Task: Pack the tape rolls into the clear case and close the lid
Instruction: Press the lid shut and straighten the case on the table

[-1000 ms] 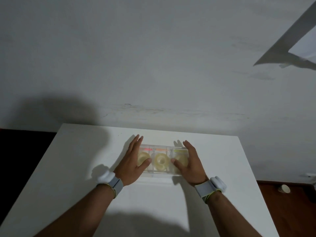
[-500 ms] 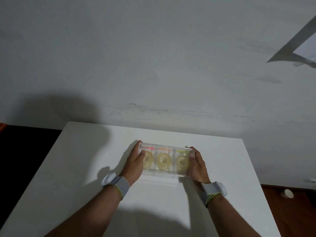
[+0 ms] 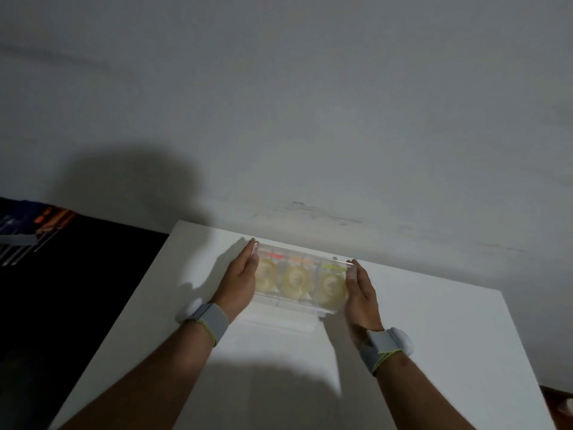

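Note:
A clear case (image 3: pixel 280 304) is held between my two hands, lifted and tilted a little above the white table (image 3: pixel 434 336). Inside it sit three yellowish tape rolls (image 3: pixel 295 282) side by side, under red, orange and green strips along the far edge. My left hand (image 3: pixel 240 280) presses flat against the case's left end. Against its right end my right hand (image 3: pixel 361 296) does the same. The lid looks down over the rolls, though blur hides its edge.
A grey wall rises right behind the table. Left of the table lies a dark area with some striped cloth (image 3: pixel 28 234) at its far end. The table's right edge drops to a brown floor (image 3: pixel 558 405). Grey wristbands are on both wrists.
My hands went from lying flat on top of the case to gripping its two ends, and the case has risen and tilted toward me. The view has shifted right.

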Demonstrator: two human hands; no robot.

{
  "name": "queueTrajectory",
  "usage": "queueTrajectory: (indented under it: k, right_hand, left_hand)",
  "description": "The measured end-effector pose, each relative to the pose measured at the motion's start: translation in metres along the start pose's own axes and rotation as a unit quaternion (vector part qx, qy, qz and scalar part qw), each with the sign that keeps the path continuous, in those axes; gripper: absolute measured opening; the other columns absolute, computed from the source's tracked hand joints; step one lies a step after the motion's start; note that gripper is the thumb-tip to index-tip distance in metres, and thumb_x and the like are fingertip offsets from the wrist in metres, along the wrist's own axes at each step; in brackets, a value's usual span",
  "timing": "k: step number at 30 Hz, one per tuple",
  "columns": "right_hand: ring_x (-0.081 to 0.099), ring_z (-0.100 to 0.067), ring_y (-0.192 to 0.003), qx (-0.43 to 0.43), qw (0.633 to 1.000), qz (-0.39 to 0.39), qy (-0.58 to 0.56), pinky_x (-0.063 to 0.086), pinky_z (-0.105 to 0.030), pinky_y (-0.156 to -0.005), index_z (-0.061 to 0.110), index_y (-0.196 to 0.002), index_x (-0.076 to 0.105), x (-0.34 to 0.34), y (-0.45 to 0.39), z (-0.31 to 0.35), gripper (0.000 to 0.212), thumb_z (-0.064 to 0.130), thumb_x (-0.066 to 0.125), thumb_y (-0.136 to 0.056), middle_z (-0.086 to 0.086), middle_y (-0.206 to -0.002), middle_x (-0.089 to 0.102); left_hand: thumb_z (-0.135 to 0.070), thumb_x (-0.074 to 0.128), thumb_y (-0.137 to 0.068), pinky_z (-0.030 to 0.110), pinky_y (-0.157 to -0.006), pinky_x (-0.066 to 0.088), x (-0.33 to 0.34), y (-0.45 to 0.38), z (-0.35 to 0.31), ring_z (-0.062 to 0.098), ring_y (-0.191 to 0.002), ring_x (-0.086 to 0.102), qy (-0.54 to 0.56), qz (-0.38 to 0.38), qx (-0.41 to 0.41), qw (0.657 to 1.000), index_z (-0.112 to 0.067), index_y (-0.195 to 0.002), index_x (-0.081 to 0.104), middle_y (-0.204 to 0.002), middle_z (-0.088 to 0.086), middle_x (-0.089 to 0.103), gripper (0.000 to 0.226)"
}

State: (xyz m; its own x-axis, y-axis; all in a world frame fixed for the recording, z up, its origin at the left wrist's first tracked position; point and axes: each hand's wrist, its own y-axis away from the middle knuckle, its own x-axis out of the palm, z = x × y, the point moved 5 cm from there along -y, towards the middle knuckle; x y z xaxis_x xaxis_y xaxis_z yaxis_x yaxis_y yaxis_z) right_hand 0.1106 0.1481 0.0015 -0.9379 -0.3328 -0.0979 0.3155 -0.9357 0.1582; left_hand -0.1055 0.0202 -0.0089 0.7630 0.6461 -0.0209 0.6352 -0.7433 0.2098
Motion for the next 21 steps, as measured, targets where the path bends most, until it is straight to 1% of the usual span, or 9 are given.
queueTrajectory:
  k: [2, 3, 4, 6, 8, 11, 13, 16, 21]
  right_hand:
    - [0.05, 0.008, -0.118, -0.014, 1.0, 0.002, -0.006, 0.034, -0.012, -0.103, 0.029, -0.124, 0.057, 0.023, -0.006, 0.001, 0.026, 0.031, 0.043, -0.102, 0.017, -0.127, 0.058]
    - [0.048, -0.003, -0.126, -0.018, 1.0, 0.004, -0.007, 0.034, -0.023, -0.11, 0.023, -0.13, 0.054, 0.036, -0.008, 0.002, 0.031, 0.031, 0.042, -0.102, 0.009, -0.133, 0.055]
    - [0.047, -0.01, -0.129, -0.018, 1.0, 0.005, -0.007, 0.033, -0.032, -0.113, 0.019, -0.133, 0.053, 0.049, -0.009, 0.002, 0.035, 0.031, 0.042, -0.102, 0.004, -0.136, 0.054]
    - [0.045, -0.017, -0.132, -0.015, 1.0, 0.011, -0.004, 0.033, -0.04, -0.115, 0.016, -0.136, 0.05, 0.076, -0.012, 0.002, 0.038, 0.031, 0.041, -0.103, 0.0, -0.139, 0.052]
    - [0.043, -0.015, -0.132, -0.018, 1.0, 0.012, 0.008, 0.031, -0.036, -0.115, 0.015, -0.138, 0.048, 0.099, -0.015, 0.002, 0.039, 0.03, 0.04, -0.103, 0.001, -0.141, 0.05]
    - [0.041, -0.011, -0.13, -0.024, 0.999, 0.019, 0.022, 0.03, -0.027, -0.11, 0.014, -0.14, 0.046, 0.134, -0.02, 0.003, 0.04, 0.029, 0.038, -0.103, 0.0, -0.142, 0.048]
    - [0.041, -0.013, -0.132, -0.02, 1.0, 0.018, 0.016, 0.03, -0.028, -0.112, 0.012, -0.14, 0.045, 0.157, -0.022, 0.002, 0.04, 0.026, 0.038, -0.103, -0.002, -0.143, 0.047]
    - [0.039, -0.008, -0.129, -0.016, 1.0, 0.018, 0.019, 0.027, -0.022, -0.108, 0.012, -0.143, 0.042, 0.19, -0.024, 0.002, 0.042, 0.026, 0.038, -0.103, -0.001, -0.146, 0.046]
    - [0.038, -0.016, -0.136, -0.021, 0.999, 0.013, 0.038, 0.026, -0.021, -0.108, 0.012, -0.145, 0.038, 0.214, -0.027, -0.002, 0.043, 0.023, 0.036, -0.104, -0.004, -0.148, 0.044]
  left_hand:
    - [-0.023, 0.04, -0.109, 0.021, -0.117, 0.025, -0.023, -0.011, -0.005, 0.003, -0.141, 0.037, 0.007, -0.003, 0.009, 1.0, -0.022, -0.15, 0.041, -0.155, -0.008, 0.042, 0.042]
    - [-0.023, 0.04, -0.109, 0.019, -0.115, 0.026, -0.035, -0.017, -0.006, 0.002, -0.14, 0.038, 0.006, -0.005, 0.013, 1.0, -0.022, -0.15, 0.042, -0.154, -0.009, 0.042, 0.042]
    - [-0.024, 0.041, -0.109, 0.012, -0.11, 0.029, -0.048, -0.023, -0.007, -0.003, -0.136, 0.041, 0.002, -0.011, 0.018, 1.0, -0.022, -0.15, 0.043, -0.153, -0.009, 0.044, 0.041]
    - [-0.025, 0.044, -0.108, -0.003, -0.095, 0.031, -0.074, -0.036, -0.006, -0.019, -0.122, 0.044, -0.005, -0.029, 0.021, 0.999, -0.02, -0.148, 0.047, -0.15, -0.012, 0.046, 0.041]
    - [-0.025, 0.045, -0.108, -0.008, -0.087, 0.031, -0.095, -0.047, -0.004, -0.032, -0.11, 0.042, -0.015, -0.036, 0.019, 0.999, -0.019, -0.148, 0.049, -0.148, -0.014, 0.046, 0.04]
    - [-0.023, 0.048, -0.107, -0.008, -0.086, 0.031, -0.128, -0.063, -0.003, -0.034, -0.107, 0.043, -0.025, -0.055, 0.023, 0.998, -0.018, -0.145, 0.052, -0.144, -0.014, 0.048, 0.039]
    - [-0.023, 0.049, -0.106, 0.0, -0.099, 0.032, -0.15, -0.072, -0.004, -0.022, -0.119, 0.047, -0.032, -0.068, 0.026, 0.997, -0.019, -0.143, 0.054, -0.146, -0.011, 0.049, 0.037]
    - [-0.024, 0.05, -0.106, 0.025, -0.119, 0.027, -0.179, -0.089, -0.002, 0.004, -0.139, 0.042, -0.034, -0.077, 0.02, 0.996, -0.022, -0.142, 0.055, -0.151, -0.006, 0.048, 0.037]
    - [-0.03, 0.055, -0.103, 0.031, -0.121, 0.026, -0.2, -0.105, 0.007, 0.002, -0.138, 0.042, -0.022, -0.062, 0.002, 0.998, -0.027, -0.141, 0.056, -0.148, -0.012, 0.051, 0.038]
